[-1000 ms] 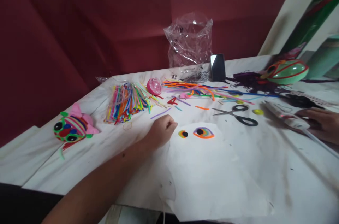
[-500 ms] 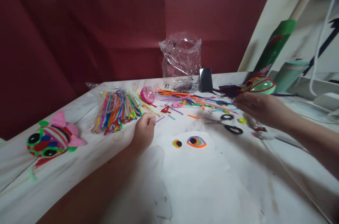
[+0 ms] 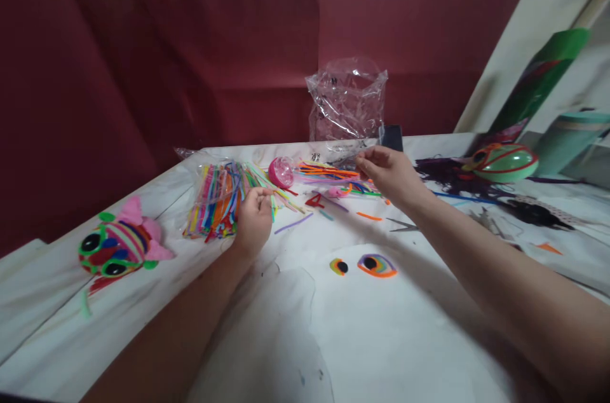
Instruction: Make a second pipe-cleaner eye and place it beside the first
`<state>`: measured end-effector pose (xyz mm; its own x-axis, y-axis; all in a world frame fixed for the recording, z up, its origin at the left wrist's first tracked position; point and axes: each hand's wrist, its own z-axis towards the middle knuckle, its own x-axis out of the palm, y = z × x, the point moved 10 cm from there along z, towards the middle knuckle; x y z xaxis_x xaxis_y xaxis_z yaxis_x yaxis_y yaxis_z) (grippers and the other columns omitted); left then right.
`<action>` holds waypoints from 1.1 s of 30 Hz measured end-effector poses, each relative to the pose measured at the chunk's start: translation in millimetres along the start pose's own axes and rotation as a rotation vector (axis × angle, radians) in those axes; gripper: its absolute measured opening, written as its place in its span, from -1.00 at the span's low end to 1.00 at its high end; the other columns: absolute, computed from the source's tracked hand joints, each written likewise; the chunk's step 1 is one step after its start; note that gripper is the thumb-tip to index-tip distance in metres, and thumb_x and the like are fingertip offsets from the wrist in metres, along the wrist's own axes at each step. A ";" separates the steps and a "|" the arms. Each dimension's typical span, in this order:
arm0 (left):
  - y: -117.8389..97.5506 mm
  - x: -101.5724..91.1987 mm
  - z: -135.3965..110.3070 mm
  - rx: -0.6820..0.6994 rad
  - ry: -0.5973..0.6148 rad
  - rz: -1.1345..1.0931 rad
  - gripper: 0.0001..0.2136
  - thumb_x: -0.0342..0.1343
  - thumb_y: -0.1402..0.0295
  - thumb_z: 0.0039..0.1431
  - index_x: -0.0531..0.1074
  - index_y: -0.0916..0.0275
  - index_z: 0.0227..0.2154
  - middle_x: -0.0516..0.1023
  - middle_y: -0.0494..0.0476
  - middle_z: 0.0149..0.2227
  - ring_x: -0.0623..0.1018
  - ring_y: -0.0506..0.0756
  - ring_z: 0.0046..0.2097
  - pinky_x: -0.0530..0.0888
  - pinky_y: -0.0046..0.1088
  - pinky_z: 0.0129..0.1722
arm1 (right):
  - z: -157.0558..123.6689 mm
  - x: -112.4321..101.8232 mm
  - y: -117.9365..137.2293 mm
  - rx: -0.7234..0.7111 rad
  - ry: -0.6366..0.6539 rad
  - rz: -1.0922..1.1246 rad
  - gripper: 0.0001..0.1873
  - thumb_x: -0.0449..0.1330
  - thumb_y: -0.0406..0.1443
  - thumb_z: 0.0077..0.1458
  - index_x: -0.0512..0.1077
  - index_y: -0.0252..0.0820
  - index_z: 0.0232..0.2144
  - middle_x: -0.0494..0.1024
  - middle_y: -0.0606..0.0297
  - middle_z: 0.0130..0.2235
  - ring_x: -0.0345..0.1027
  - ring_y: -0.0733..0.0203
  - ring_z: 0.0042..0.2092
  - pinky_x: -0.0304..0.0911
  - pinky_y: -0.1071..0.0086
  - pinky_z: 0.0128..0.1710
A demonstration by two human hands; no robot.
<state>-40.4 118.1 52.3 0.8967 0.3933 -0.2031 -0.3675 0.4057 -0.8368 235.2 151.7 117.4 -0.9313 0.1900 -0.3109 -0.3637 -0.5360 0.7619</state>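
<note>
My left hand [image 3: 255,218] is closed, fingers curled, beside the clear bag of colourful pipe cleaners [image 3: 216,203]; what it holds, if anything, is too small to make out. Over the loose pipe cleaners [image 3: 328,171] my right hand [image 3: 388,175] has thumb and fingers pinched together, and I cannot make out anything between them. Nearer me, two eye shapes made of coloured strips with black pupils lie on white paper: a smaller one [image 3: 339,267] and a larger orange-edged one [image 3: 377,265]. The scissors [image 3: 401,225] are partly hidden behind my right forearm.
A colourful fish-like figure [image 3: 121,241] lies at left. A pink clear-topped ball [image 3: 281,172], a clear plastic bag [image 3: 349,101] and a dark phone [image 3: 392,138] are at the back. A green balloon [image 3: 512,163] and a teal cup [image 3: 574,142] stand at right.
My right hand has moved left from near the green balloon to over the loose pipe cleaners. My left hand's fingers have loosened slightly. The view has turned a little left.
</note>
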 end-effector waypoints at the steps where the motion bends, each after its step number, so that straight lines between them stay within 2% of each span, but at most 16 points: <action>1: 4.4 2.3 1.2 -0.012 0.013 0.021 -0.93 -0.05 0.36 0.06 0.30 0.21 -0.41 0.20 -0.11 -0.63 0.17 -0.08 -0.63 0.10 -0.58 -0.66 | 2.0 -8.9 -1.3 0.000 -0.030 0.009 -0.79 0.16 -0.15 -0.05 0.32 -0.16 -0.53 0.35 0.38 -0.59 0.20 0.34 -0.55 0.16 0.43 -0.53; 4: 12.5 5.9 4.2 0.003 0.014 0.059 -0.90 0.02 0.38 0.00 0.33 0.22 -0.38 0.27 -0.08 -0.59 0.25 -0.07 -0.59 0.18 -0.58 -0.62 | 7.3 -30.6 -11.9 0.014 -0.092 0.050 -0.82 0.17 -0.18 -0.05 0.31 -0.14 -0.54 0.33 0.39 -0.61 0.19 0.34 -0.56 0.18 0.41 -0.53; 6: 12.1 5.2 3.6 0.050 -0.016 0.082 -0.78 0.09 0.41 -0.09 0.34 0.22 -0.29 0.36 -0.03 -0.47 0.35 -0.04 -0.47 0.27 -0.57 -0.53 | 10.1 -38.3 -23.1 0.031 -0.116 0.093 -0.83 0.19 -0.19 -0.08 0.32 -0.15 -0.55 0.32 0.40 -0.62 0.18 0.34 -0.58 0.17 0.41 -0.54; 8: 13.6 7.7 1.4 0.053 -0.003 0.119 -0.83 0.10 0.38 -0.07 0.36 0.23 -0.35 0.38 -0.01 -0.46 0.37 -0.02 -0.43 0.30 -0.55 -0.47 | 11.8 -40.9 -33.6 0.048 -0.131 0.128 -0.83 0.22 -0.20 -0.11 0.33 -0.16 -0.56 0.33 0.40 -0.62 0.17 0.34 -0.59 0.16 0.41 -0.56; 9: 14.9 8.8 0.2 0.041 0.008 0.144 -0.90 0.07 0.34 -0.03 0.36 0.24 -0.45 0.36 -0.02 -0.51 0.36 -0.02 -0.45 0.30 -0.54 -0.47 | 12.2 -41.0 -37.4 0.055 -0.134 0.137 -0.83 0.22 -0.21 -0.12 0.33 -0.16 -0.56 0.33 0.40 -0.62 0.17 0.34 -0.59 0.16 0.40 -0.56; 11: 14.6 6.8 -1.4 0.029 -0.003 0.169 -0.84 0.00 0.29 0.04 0.32 0.25 -0.57 0.30 -0.04 -0.59 0.34 -0.03 -0.49 0.29 -0.54 -0.48 | 11.8 -39.4 -41.3 0.070 -0.127 0.133 -0.84 0.22 -0.22 -0.12 0.34 -0.15 -0.57 0.34 0.39 -0.61 0.18 0.34 -0.58 0.15 0.40 -0.55; 14: 8.8 -4.6 -0.3 0.047 -0.089 0.121 -0.90 -0.01 0.33 0.04 0.33 0.24 -0.47 0.34 -0.04 -0.54 0.35 -0.04 -0.47 0.30 -0.55 -0.46 | 9.5 -37.4 -40.2 0.095 -0.109 0.104 -0.88 0.20 -0.24 -0.11 0.34 -0.14 -0.57 0.34 0.39 -0.60 0.19 0.33 -0.57 0.15 0.40 -0.54; 19: 4.4 -9.7 4.2 0.038 -0.080 0.063 -0.88 -0.04 0.39 0.03 0.33 0.23 -0.34 0.38 -0.03 -0.51 0.37 -0.05 -0.50 0.32 -0.57 -0.48 | 8.2 -40.9 -36.5 0.116 -0.122 0.029 -0.91 0.18 -0.29 -0.10 0.35 -0.14 -0.58 0.34 0.40 -0.62 0.20 0.32 -0.56 0.16 0.40 -0.52; 23: -5.8 -4.6 0.9 0.130 -0.036 0.250 -0.81 -0.03 0.44 0.00 0.40 0.21 -0.31 0.46 0.05 -0.38 0.44 -0.01 -0.38 0.37 -0.52 -0.38 | 11.2 -39.4 -38.1 0.113 -0.114 0.050 -0.91 0.17 -0.29 -0.09 0.33 -0.14 -0.57 0.35 0.40 -0.61 0.20 0.32 -0.57 0.16 0.39 -0.52; 27: 4.4 6.3 -0.6 0.082 0.045 0.312 -0.78 0.02 0.36 0.00 0.44 0.23 -0.26 0.48 0.03 -0.47 0.47 0.03 -0.38 0.38 -0.48 -0.34 | 12.1 -38.6 -39.5 0.134 -0.126 0.024 -0.92 0.16 -0.32 -0.09 0.33 -0.16 -0.57 0.36 0.39 -0.59 0.20 0.33 -0.57 0.17 0.39 -0.51; 30: 9.2 6.0 0.2 0.069 0.022 0.273 -0.71 0.01 0.38 0.00 0.39 0.22 -0.16 0.48 0.01 -0.46 0.45 0.00 -0.43 0.37 -0.51 -0.38 | 11.9 -38.4 -39.4 0.145 -0.128 0.017 -0.91 0.15 -0.34 -0.08 0.32 -0.17 -0.58 0.36 0.39 -0.60 0.19 0.34 -0.56 0.15 0.41 -0.51; 33: 11.7 1.7 1.0 0.060 -0.017 0.265 -0.78 0.01 0.34 0.02 0.42 0.23 -0.24 0.46 0.02 -0.45 0.43 -0.02 -0.44 0.35 -0.54 -0.43 | 10.5 -36.2 -38.7 0.143 -0.101 0.026 -0.92 0.15 -0.34 -0.08 0.34 -0.17 -0.57 0.36 0.39 -0.61 0.18 0.33 -0.57 0.13 0.41 -0.52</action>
<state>-43.5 124.4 42.8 0.7629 0.5063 -0.4021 -0.6035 0.3345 -0.7238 282.7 174.3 105.1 -0.9353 0.2632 -0.2366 -0.3319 -0.4204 0.8444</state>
